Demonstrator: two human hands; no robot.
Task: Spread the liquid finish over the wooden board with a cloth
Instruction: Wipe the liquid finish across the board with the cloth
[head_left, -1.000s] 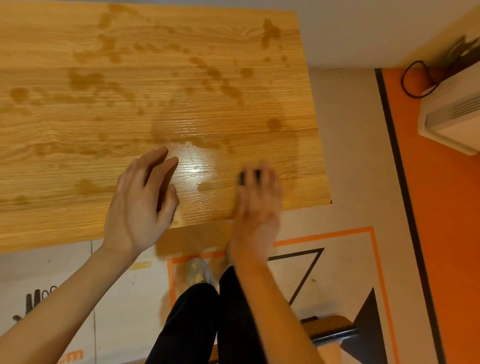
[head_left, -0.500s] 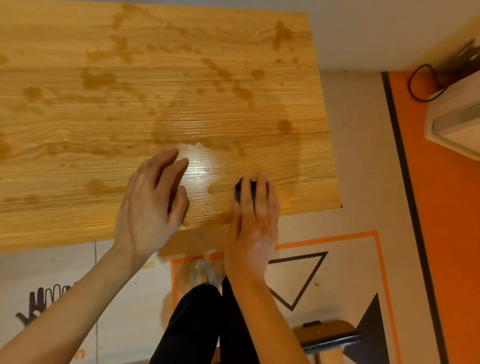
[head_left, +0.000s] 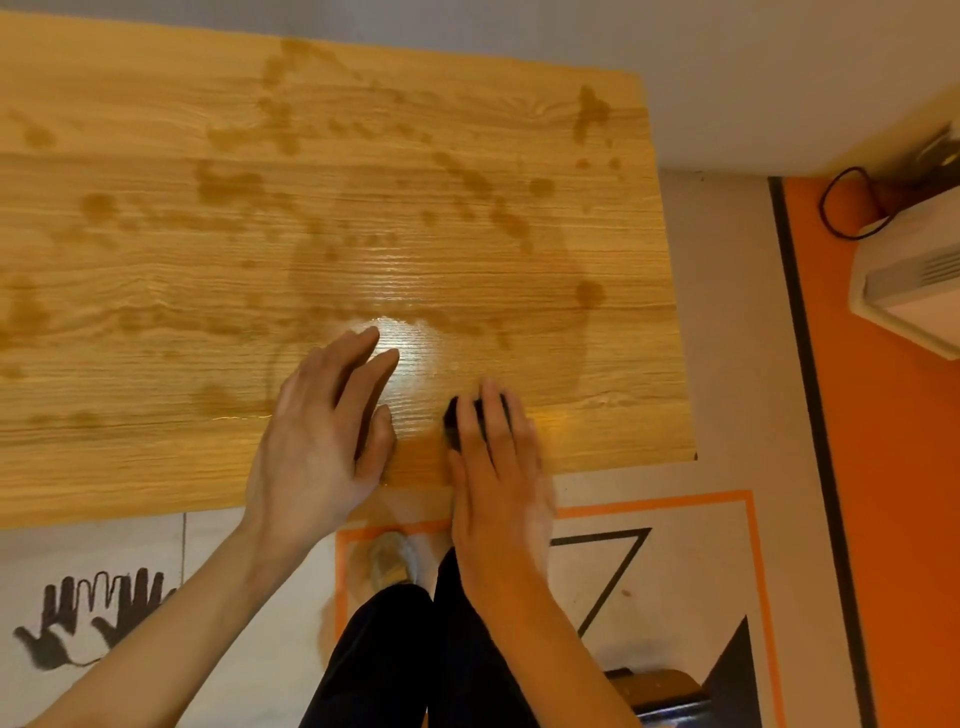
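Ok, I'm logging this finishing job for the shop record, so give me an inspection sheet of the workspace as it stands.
Surface: wooden board, pale grain, glossy wet patch near the front edge.
Job's things: dark blots of finish scattered across the board, not yet spread; dark cloth mostly hidden under the right hand.
Clutter: nothing seen on the board.
Grippers: right hand presses the cloth with straight fingers; left hand open, over the board's front edge, contact unclear.
Cables: black cable looped on the orange floor.
Surroundings: white unit at right; painted floor markings; dark trousers and a shoe below.
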